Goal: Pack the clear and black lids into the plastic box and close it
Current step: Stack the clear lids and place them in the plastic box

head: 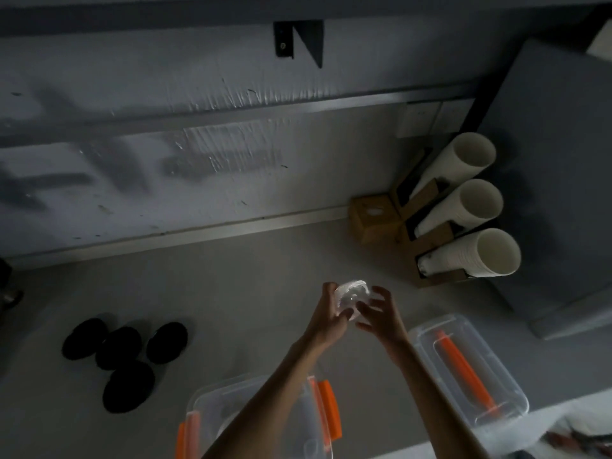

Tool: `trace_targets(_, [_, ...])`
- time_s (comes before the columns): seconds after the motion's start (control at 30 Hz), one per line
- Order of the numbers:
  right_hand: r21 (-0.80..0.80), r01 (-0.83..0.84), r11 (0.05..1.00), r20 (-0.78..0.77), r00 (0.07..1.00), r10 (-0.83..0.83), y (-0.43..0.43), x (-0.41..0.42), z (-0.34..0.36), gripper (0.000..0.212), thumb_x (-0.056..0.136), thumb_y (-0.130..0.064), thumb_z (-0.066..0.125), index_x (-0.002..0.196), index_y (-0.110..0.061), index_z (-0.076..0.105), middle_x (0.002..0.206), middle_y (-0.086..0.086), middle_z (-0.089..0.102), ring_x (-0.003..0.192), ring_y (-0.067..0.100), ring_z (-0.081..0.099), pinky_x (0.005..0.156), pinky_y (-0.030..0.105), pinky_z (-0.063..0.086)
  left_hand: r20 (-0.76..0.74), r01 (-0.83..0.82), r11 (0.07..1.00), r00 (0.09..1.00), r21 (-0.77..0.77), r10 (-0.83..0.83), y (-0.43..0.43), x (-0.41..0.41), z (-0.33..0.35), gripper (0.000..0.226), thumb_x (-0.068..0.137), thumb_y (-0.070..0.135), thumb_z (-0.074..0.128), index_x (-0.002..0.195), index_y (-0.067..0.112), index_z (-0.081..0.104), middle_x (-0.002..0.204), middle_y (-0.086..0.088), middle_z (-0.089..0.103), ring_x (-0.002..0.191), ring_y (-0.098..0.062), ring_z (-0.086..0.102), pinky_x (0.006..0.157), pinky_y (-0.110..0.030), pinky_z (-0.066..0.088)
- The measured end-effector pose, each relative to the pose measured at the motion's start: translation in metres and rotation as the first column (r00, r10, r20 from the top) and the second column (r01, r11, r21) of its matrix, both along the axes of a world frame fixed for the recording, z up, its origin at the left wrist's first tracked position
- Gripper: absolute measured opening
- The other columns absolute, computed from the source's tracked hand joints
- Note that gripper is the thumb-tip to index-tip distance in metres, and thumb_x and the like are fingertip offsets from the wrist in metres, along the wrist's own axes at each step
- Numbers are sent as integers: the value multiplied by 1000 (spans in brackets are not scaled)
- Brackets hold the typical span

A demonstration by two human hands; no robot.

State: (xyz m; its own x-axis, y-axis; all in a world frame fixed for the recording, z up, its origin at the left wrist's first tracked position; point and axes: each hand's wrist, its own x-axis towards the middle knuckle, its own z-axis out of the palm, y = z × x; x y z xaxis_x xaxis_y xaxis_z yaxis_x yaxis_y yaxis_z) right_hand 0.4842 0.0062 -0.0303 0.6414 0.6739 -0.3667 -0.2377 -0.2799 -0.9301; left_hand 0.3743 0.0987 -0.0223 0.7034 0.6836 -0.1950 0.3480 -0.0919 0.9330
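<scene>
A stack of clear lids (350, 297) is held above the counter between both hands. My left hand (328, 318) grips it from the left, and my right hand (381, 314) cups it from the right with fingers spread around it. Several black lids (124, 362) lie in a cluster on the counter at the left. The open plastic box (212, 412) with orange latches sits at the bottom centre, partly hidden by my left forearm. The box's clear cover (470, 369) with an orange handle lies on the counter to the right.
Three stacks of white paper cups (463, 207) lean in a cardboard holder at the right, beside a small brown box (372, 217). A grey cabinet (563, 180) stands at the far right. The wall runs along the back of the grey counter (231, 293).
</scene>
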Motion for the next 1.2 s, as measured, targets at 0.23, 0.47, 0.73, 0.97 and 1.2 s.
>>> trace_targets(0.23, [-162, -117, 980, 568, 801, 189, -41, 4, 18, 30, 89, -12, 60, 118, -21, 55, 117, -6, 39, 107, 12, 45, 84, 19, 41, 3, -102, 983, 995, 153, 102, -35, 13, 7, 39, 76, -2, 55, 111, 14, 48, 110, -7, 59, 103, -19, 57, 85, -21, 46])
trace_targets(0.47, [-115, -88, 989, 636, 759, 141, -90, 2, 12, 24, 88, 1, 55, 103, -18, 52, 108, 0, 49, 97, 14, 52, 74, 15, 42, 68, -156, 980, 987, 123, 149, -99, 28, 1, 49, 67, -15, 45, 104, 17, 53, 106, -5, 60, 98, -14, 57, 77, -10, 43])
trace_targets(0.73, [-66, -102, 993, 673, 730, 120, -141, 7, -15, 27, 82, 4, 64, 100, -15, 57, 100, -1, 58, 88, 3, 56, 80, 6, 45, 70, -154, 955, 988, 253, 140, -149, 17, -23, 36, 79, -6, 51, 109, 14, 54, 106, -4, 57, 100, -10, 54, 86, -17, 44])
trace_targets(0.97, [-259, -215, 942, 567, 755, 328, -171, -7, -58, 46, 83, -4, 66, 124, -20, 52, 119, -12, 50, 110, 3, 50, 93, 17, 43, -101, -103, 985, 988, 140, 118, -182, -6, -61, 58, 81, -5, 52, 134, 16, 42, 134, 0, 43, 125, -9, 40, 106, -28, 36])
trace_targets(1.2, [-251, -87, 964, 523, 826, 210, -180, -24, -72, 49, 83, 1, 62, 124, -22, 47, 123, -2, 56, 114, 12, 54, 99, 28, 48, -183, -142, 983, 970, 113, 161, -198, -5, -57, 51, 83, -7, 54, 128, 16, 48, 124, 8, 47, 115, -3, 44, 97, -11, 38])
